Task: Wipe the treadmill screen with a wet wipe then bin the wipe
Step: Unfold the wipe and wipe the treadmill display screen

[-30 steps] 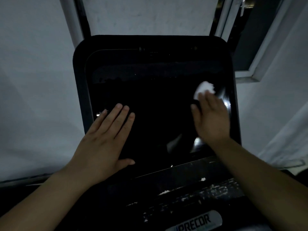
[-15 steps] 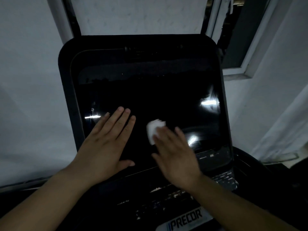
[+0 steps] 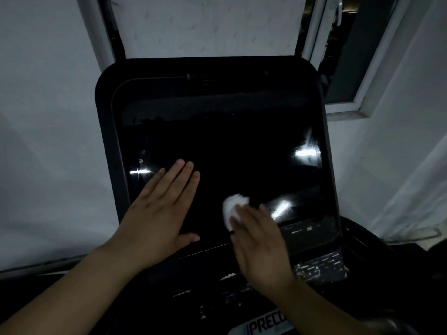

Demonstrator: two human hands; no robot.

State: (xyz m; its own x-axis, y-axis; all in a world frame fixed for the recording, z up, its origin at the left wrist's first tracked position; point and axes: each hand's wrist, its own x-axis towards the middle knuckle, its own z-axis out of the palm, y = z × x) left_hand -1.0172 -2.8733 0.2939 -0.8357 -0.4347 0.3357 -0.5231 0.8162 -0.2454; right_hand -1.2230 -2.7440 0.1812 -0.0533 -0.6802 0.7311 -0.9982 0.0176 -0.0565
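The wet wipe, a small white bunched wad, lies on the lower middle of the treadmill screen, just above the screen's bottom edge. It sits under and just beyond the fingertips of the right hand: the upper left part of the wad shows past the fingers, the rest is covered by them. The right fingers look extended and close together, laid flat over the wipe and pressing it to the glass; the hand is blurred, so whether the thumb hooks round the wad cannot be told

To the left of the wipe, and apart from it, the left hand rests palm down on the lower left of the screen. Its four fingers are straight and held together, pointing up and to the right, with the thumb spread out to the side along the glass near the bottom edge; it holds nothing

The screen is dark and glossy, set in a rounded black frame, with bright glints near its left edge, its right edge and just right of the wipe. Below it runs a worn control panel with pale flaking patches, and at the bottom a light badge reading "PREC" before the forearm cuts it off. Behind are pale walls and, upper right, a window frame
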